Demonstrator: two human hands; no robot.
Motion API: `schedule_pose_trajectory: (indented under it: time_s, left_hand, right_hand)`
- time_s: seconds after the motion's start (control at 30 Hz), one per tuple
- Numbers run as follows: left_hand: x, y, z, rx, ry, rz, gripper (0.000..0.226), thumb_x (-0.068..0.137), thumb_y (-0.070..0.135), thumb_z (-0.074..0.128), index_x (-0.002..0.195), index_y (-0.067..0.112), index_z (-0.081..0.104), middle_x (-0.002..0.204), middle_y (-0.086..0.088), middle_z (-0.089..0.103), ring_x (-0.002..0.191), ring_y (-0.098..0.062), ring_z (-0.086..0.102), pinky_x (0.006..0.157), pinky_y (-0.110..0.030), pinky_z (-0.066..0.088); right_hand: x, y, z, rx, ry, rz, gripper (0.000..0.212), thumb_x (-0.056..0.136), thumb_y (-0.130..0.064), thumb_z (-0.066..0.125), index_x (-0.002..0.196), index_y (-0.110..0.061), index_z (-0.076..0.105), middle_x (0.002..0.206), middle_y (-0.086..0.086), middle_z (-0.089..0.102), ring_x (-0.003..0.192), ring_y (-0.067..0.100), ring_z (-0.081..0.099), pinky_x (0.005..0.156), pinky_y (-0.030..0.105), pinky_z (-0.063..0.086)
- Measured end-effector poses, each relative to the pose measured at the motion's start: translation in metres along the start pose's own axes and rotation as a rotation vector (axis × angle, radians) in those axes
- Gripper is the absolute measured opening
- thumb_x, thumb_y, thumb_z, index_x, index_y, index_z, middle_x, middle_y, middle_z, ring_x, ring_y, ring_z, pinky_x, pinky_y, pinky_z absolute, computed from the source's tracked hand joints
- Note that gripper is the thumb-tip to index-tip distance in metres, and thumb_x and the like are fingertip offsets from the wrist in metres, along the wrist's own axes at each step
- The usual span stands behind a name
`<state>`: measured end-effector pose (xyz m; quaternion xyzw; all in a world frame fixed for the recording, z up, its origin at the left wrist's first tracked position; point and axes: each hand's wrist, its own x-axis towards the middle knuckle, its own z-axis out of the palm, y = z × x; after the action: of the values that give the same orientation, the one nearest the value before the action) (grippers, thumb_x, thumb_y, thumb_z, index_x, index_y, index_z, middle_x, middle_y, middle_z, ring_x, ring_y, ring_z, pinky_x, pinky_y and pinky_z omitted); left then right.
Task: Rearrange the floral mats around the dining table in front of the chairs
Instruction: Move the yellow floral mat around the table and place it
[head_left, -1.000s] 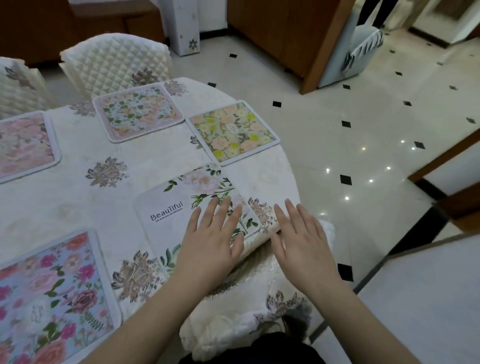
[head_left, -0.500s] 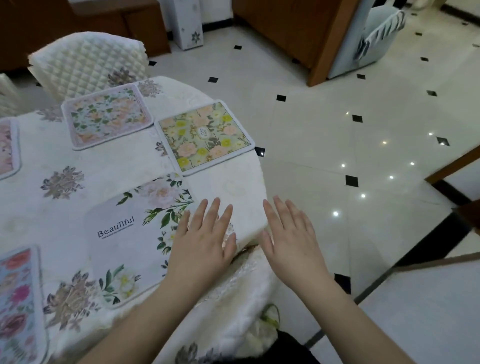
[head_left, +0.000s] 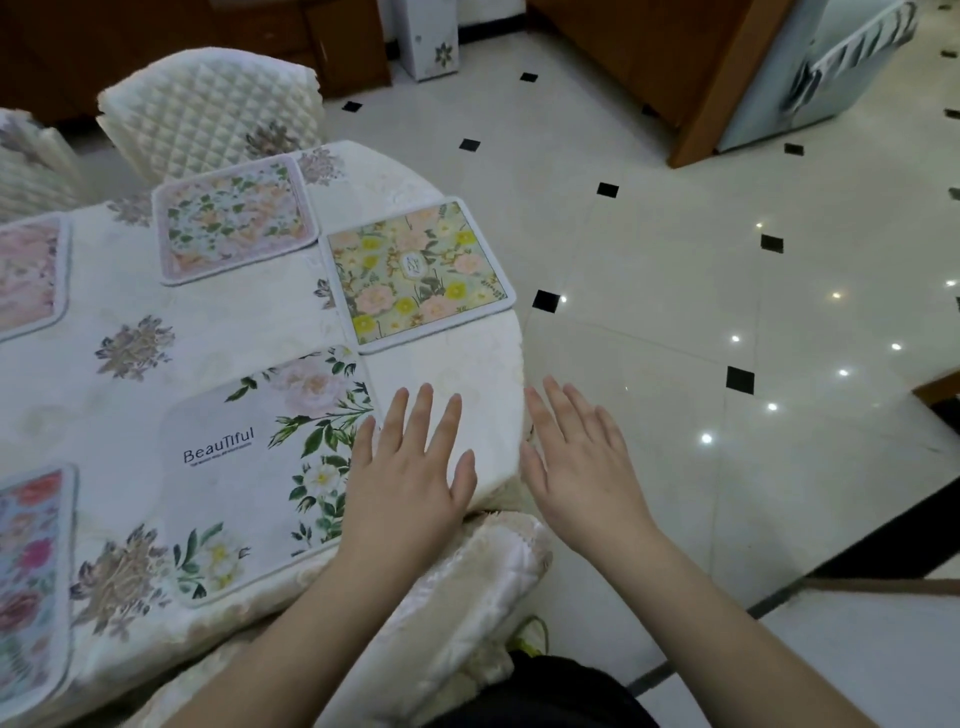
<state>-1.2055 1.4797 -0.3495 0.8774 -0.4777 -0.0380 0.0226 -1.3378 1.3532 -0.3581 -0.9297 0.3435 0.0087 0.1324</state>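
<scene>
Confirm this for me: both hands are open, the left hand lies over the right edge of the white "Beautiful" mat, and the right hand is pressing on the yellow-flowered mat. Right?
Not quite. The right hand is not on the yellow-flowered mat; the head view shows it open past the table edge, over the floor. The rest holds: the left hand is open over the right edge of the white "Beautiful" mat.
</scene>
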Motion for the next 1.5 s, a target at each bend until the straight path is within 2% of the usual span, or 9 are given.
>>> schedule_pose_trajectory:
  time_s: [0.13,0.23,0.4,0.53,0.83,1.07,1.23,1.37,1.5]
  left_hand:
    - [0.011,-0.006,0.007,0.004,0.024,0.016,0.063,0.097,0.047,0.018,0.153,0.021,0.032,0.16,-0.007,0.03,0.149,-0.027,0.021,0.12,-0.051,0.018]
    - [0.018,-0.003,0.008,0.005,0.069,0.047,0.061,0.098,0.045,0.027,0.152,0.019,0.034,0.161,-0.007,0.025,0.15,-0.027,0.015,0.121,-0.047,0.007]
    - [0.03,0.018,0.006,-0.01,0.118,0.088,0.06,0.097,0.043,0.028,0.149,0.017,0.04,0.158,-0.008,0.032,0.148,-0.029,0.022,0.118,-0.048,0.012]
    - [0.052,0.043,0.011,0.011,0.08,0.063,0.062,0.097,0.045,0.022,0.152,0.019,0.033,0.16,-0.006,0.028,0.149,-0.028,0.017,0.119,-0.049,0.01]
    - [0.122,0.151,0.027,0.069,0.023,-0.003,0.062,0.097,0.043,0.027,0.154,0.019,0.027,0.16,-0.005,0.03,0.15,-0.027,0.017,0.119,-0.05,0.009]
    - [0.161,0.211,0.016,0.051,0.083,-0.034,0.062,0.098,0.042,0.025,0.155,0.018,0.024,0.161,-0.006,0.024,0.15,-0.028,0.015,0.12,-0.048,0.007]
    - [0.182,0.22,0.016,0.066,0.107,-0.021,0.063,0.098,0.042,0.024,0.156,0.019,0.019,0.164,-0.005,0.014,0.151,-0.028,0.008,0.12,-0.047,0.01]
    - [0.202,0.211,0.023,0.044,0.112,-0.053,0.062,0.098,0.041,0.023,0.155,0.019,0.022,0.163,-0.004,0.016,0.151,-0.028,0.011,0.121,-0.046,0.012]
    - [0.224,0.195,0.033,0.023,0.124,-0.093,0.063,0.098,0.041,0.025,0.156,0.018,0.021,0.164,-0.003,0.015,0.151,-0.025,0.011,0.121,-0.047,0.011]
  right_hand:
    - [0.005,-0.003,-0.002,-0.039,0.002,-0.007,0.059,0.103,-0.042,0.023,0.157,-0.025,0.003,0.166,-0.004,0.002,0.152,0.014,-0.001,0.121,0.038,-0.004]
    - [0.008,0.004,-0.007,-0.095,0.029,-0.017,0.06,0.103,-0.043,0.025,0.157,-0.025,0.005,0.166,-0.004,0.003,0.152,0.016,-0.001,0.121,0.04,-0.006]
    - [0.02,0.024,-0.015,-0.106,0.068,-0.002,0.06,0.103,-0.042,0.025,0.157,-0.024,0.009,0.166,-0.002,0.004,0.152,0.017,0.0,0.121,0.042,-0.009]
    - [0.037,0.053,-0.015,-0.086,0.059,-0.021,0.06,0.103,-0.042,0.024,0.157,-0.025,0.005,0.166,-0.002,0.003,0.152,0.018,-0.001,0.119,0.041,-0.013]
    - [0.079,0.17,-0.046,-0.04,0.027,-0.095,0.061,0.102,-0.041,0.024,0.157,-0.022,0.008,0.166,-0.003,0.002,0.152,0.018,-0.004,0.12,0.042,-0.012]
    - [0.097,0.237,-0.069,-0.055,0.034,-0.1,0.061,0.102,-0.042,0.024,0.157,-0.023,0.007,0.166,-0.003,0.001,0.152,0.02,-0.003,0.121,0.044,-0.01]
    - [0.121,0.251,-0.074,-0.036,0.054,-0.11,0.06,0.101,-0.041,0.024,0.157,-0.021,0.012,0.165,-0.001,0.007,0.152,0.022,0.003,0.122,0.046,-0.004]
    - [0.147,0.25,-0.073,-0.037,0.051,-0.145,0.062,0.099,-0.042,0.021,0.157,-0.021,0.015,0.165,-0.002,0.007,0.152,0.021,0.005,0.121,0.045,-0.003]
    - [0.181,0.245,-0.07,-0.064,0.033,-0.182,0.06,0.101,-0.04,0.027,0.157,-0.022,0.013,0.165,-0.001,0.005,0.152,0.021,0.004,0.121,0.045,-0.005]
